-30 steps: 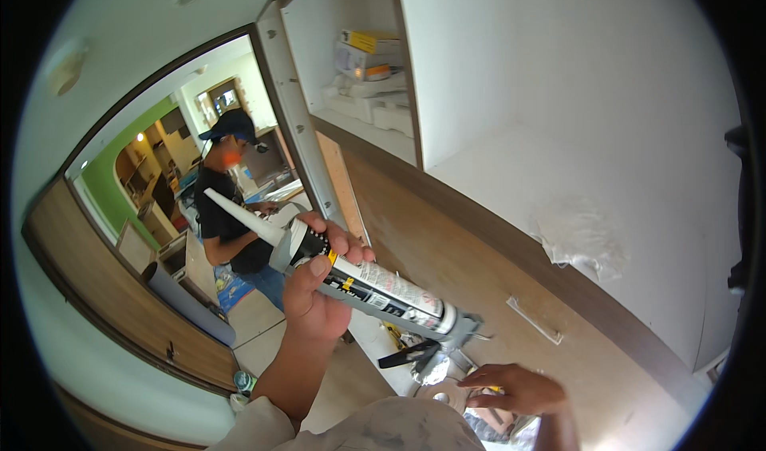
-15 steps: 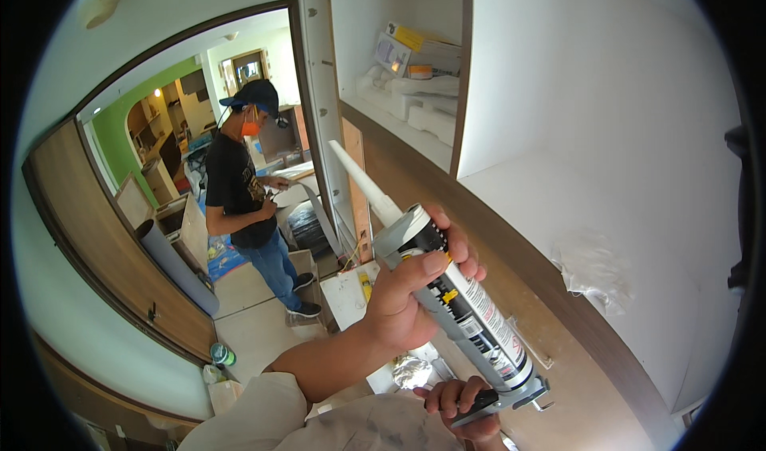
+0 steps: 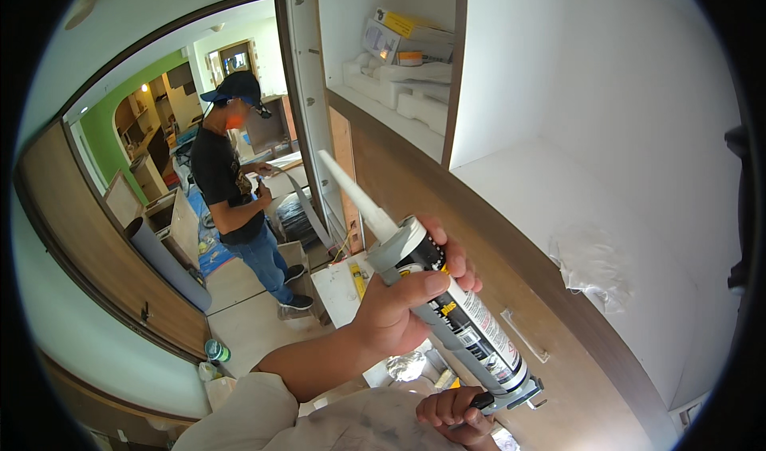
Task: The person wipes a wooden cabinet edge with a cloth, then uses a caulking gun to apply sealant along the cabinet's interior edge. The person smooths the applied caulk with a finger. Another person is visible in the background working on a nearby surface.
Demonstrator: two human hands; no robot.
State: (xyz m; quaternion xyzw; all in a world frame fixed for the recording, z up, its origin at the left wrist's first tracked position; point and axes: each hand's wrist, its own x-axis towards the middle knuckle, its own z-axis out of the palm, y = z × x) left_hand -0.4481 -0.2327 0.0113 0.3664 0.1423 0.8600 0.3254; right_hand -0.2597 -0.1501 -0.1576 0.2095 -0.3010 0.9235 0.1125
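A caulking gun (image 3: 456, 340) loaded with a black and white sealant cartridge (image 3: 484, 323) lies slantwise in front of me. Its long pale nozzle (image 3: 351, 189) points up and to the left, away from me. My left hand (image 3: 397, 306) is wrapped around the front end of the gun, just behind the nozzle, thumb across the cartridge. At the rear, my right hand (image 3: 456, 416) closes around the black handle, its fingers curled. The nozzle tip is in the air, in front of the wooden cabinet panel (image 3: 399, 164).
An open white shelf (image 3: 511, 172) at the right holds a crumpled plastic bag (image 3: 592, 269). Boxes (image 3: 399, 37) sit on white foam in the upper compartment. At the left a co-worker (image 3: 231, 176) stands holding a grey strip (image 3: 307, 203). A clear handle (image 3: 524, 336) is on the panel.
My view has shifted slightly, so the co-worker and cabinet appear further left. Both hands keep their hold on the caulking gun, which stays tilted much as before.
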